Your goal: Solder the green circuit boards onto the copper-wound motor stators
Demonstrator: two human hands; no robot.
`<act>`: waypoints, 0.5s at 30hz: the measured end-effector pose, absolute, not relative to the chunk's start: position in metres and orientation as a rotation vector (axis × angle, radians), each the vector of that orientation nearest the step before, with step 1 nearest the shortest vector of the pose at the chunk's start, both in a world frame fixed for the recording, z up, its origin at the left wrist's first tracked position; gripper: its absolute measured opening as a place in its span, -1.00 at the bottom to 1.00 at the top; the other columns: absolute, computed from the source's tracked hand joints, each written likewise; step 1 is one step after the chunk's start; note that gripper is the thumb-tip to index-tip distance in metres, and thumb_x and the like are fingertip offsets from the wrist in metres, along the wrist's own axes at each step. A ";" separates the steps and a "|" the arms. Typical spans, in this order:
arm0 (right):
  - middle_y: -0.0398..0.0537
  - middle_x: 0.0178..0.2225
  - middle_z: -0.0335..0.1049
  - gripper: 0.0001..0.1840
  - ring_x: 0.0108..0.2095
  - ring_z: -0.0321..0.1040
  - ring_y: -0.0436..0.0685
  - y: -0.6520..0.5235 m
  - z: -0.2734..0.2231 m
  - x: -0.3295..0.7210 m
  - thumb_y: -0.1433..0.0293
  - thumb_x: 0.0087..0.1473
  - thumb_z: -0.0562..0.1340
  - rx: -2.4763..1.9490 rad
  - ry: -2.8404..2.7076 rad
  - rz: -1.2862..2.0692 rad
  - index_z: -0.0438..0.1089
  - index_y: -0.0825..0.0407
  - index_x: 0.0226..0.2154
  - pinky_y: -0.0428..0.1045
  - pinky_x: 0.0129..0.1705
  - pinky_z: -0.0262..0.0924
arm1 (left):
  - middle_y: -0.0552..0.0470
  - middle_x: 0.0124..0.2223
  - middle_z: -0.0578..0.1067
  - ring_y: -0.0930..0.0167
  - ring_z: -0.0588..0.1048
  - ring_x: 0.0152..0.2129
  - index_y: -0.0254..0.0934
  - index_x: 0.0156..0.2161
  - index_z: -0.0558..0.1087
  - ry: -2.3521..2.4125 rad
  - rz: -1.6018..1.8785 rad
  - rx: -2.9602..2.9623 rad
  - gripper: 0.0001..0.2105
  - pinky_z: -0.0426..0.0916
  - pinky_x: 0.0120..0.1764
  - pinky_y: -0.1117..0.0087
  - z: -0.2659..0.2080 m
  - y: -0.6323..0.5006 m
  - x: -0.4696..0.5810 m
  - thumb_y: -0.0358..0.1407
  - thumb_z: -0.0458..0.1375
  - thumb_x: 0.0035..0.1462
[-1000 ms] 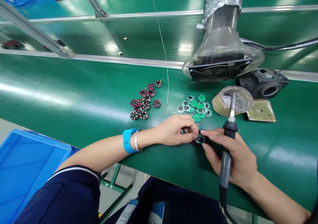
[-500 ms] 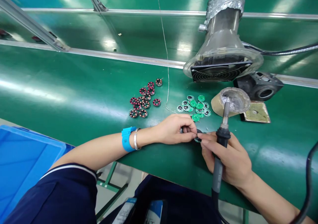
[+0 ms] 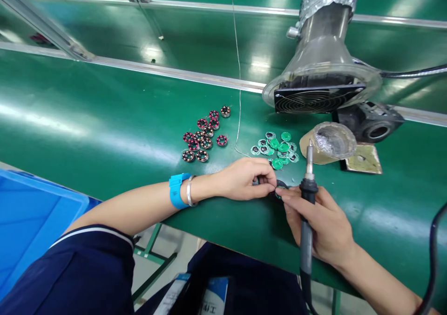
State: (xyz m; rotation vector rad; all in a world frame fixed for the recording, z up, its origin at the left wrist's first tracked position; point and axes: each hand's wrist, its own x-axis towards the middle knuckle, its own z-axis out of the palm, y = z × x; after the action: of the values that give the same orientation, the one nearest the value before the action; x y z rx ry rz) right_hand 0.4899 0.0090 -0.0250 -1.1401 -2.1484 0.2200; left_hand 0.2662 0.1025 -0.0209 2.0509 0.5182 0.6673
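Observation:
My right hand (image 3: 323, 224) is closed round the grip of a soldering iron (image 3: 307, 212), whose metal tip points up and away from me. Its thumb and fingertips also touch a small green-edged round board (image 3: 278, 193) at a dark round piece (image 3: 282, 184). My left hand (image 3: 246, 180) is closed in a pinch against the same spot, and its fingers hide what they hold. A thin solder wire (image 3: 239, 119) hangs from above and runs to the back of my left hand. Just beyond the hands lie several small round green circuit boards (image 3: 283, 147).
Several copper-wound ring coils (image 3: 206, 142) lie left of the boards. A crusted round pot (image 3: 335, 140), a sponge tray (image 3: 363, 159) and a dark metal stand (image 3: 377, 124) are at the right. A fume extractor hood (image 3: 321, 86) hangs above. A blue bin (image 3: 38, 240) is at left.
The camera view has shifted slightly. The iron's tip has swung a little left, from in front of the pot's opening to its left rim. Both hands stay together at the small piece.

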 end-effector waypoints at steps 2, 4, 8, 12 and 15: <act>-0.05 -0.16 0.51 -0.72 -0.23 0.48 0.09 0.008 -0.013 0.489 0.52 0.20 0.19 -1.179 -2.144 0.196 0.45 -0.07 -0.07 0.01 -0.26 0.41 | 0.03 -0.34 0.51 0.51 0.47 -0.42 -0.33 -0.31 0.50 0.512 0.682 2.065 -0.94 0.39 -0.32 0.51 -0.022 0.102 0.266 -0.43 0.16 0.14; -0.06 -0.20 0.52 -0.71 -0.26 0.47 0.07 0.006 -0.001 0.488 0.55 0.21 0.17 -1.238 -2.090 0.174 0.43 -0.05 -0.07 -0.01 -0.28 0.38 | 0.02 -0.34 0.51 0.50 0.47 -0.40 -0.34 -0.32 0.50 0.508 0.692 2.083 -0.93 0.39 -0.29 0.49 -0.023 0.102 0.265 -0.44 0.16 0.14; -0.05 -0.19 0.54 -0.69 -0.21 0.48 0.09 0.008 0.003 0.483 0.50 0.12 0.31 -1.192 -2.061 0.139 0.36 0.00 -0.07 0.00 -0.19 0.40 | 0.01 -0.32 0.53 0.48 0.48 -0.38 -0.32 -0.31 0.50 0.518 0.696 2.104 -0.93 0.39 -0.27 0.48 -0.024 0.100 0.263 -0.43 0.15 0.15; -0.04 -0.14 0.54 -0.59 -0.21 0.47 0.10 0.015 -0.009 0.480 0.49 0.09 0.35 -1.155 -2.125 0.169 0.32 -0.01 -0.01 0.01 -0.18 0.41 | 0.01 -0.30 0.53 0.48 0.48 -0.36 -0.30 -0.29 0.48 0.543 0.697 2.100 -0.93 0.39 -0.26 0.48 -0.027 0.097 0.263 -0.40 0.14 0.18; -0.05 -0.14 0.54 -0.60 -0.22 0.47 0.10 0.018 -0.013 0.481 0.51 0.10 0.33 -1.147 -2.132 0.208 0.33 -0.02 -0.01 0.02 -0.19 0.41 | 0.02 -0.30 0.52 0.48 0.48 -0.36 -0.29 -0.29 0.48 0.587 0.712 2.109 -0.93 0.39 -0.25 0.47 -0.028 0.093 0.263 -0.39 0.14 0.18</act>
State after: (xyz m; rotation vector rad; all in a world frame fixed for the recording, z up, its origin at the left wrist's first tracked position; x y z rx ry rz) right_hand 0.4812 0.0179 -0.0125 -1.1473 -2.1325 0.2076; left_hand 0.2634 0.0932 -0.0281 2.1091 0.5870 0.7119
